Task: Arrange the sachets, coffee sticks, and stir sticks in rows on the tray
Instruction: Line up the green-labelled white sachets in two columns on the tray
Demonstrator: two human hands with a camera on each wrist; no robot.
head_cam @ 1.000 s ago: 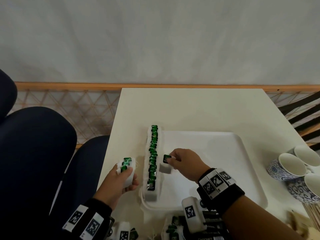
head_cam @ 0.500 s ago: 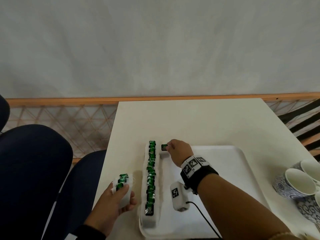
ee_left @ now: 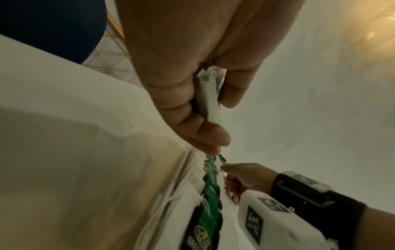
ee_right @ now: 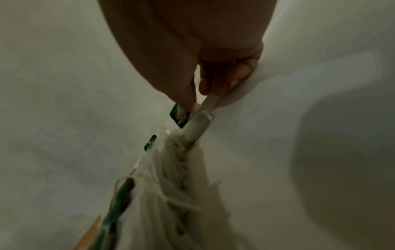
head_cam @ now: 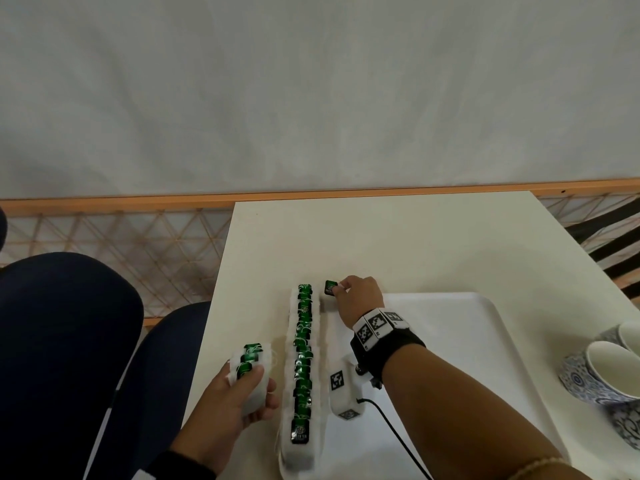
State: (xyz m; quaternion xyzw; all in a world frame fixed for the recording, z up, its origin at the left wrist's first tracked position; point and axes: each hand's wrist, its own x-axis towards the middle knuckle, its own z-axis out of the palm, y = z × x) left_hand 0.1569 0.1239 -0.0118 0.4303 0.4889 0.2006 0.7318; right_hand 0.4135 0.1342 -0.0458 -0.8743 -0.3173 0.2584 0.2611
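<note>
Two hands are at work. At the lower left of the head view, the left hand (head_cam: pixel 242 393) curls round a small stack of sachets (head_cam: pixel 250 362), thumb laid over the top one; the stack is held over the table (head_cam: pixel 381 237), just left of the tray (head_cam: pixel 485 358).

Next to the right, a long row (head_cam: pixel 304 362) of overlapping sachets with green and black tags runs up the tray's left edge, from the bottom of the frame to its middle.

Right of the row's far end, the right hand (head_cam: pixel 360 299) pinches one sachet (head_cam: pixel 331 288) by its tag between thumb and fingertip — the right wrist view shows the thumb on the tag and the white pouch below it against the tray's far left corner. It looks like the start of a second row beside the first.

At the right edge of the frame stand patterned cups (head_cam: pixel 602 372), well apart from the hands.

By my judgement the sachets are light, soft and limp, with loose threads that could snag on neighbours. The tag seems the stiffest part and the best place to pinch; setting each pouch down flat, without brushing the finished row, should keep the lines straight. The stack in the left hand could slip or fan out if the thumb eases.
</note>
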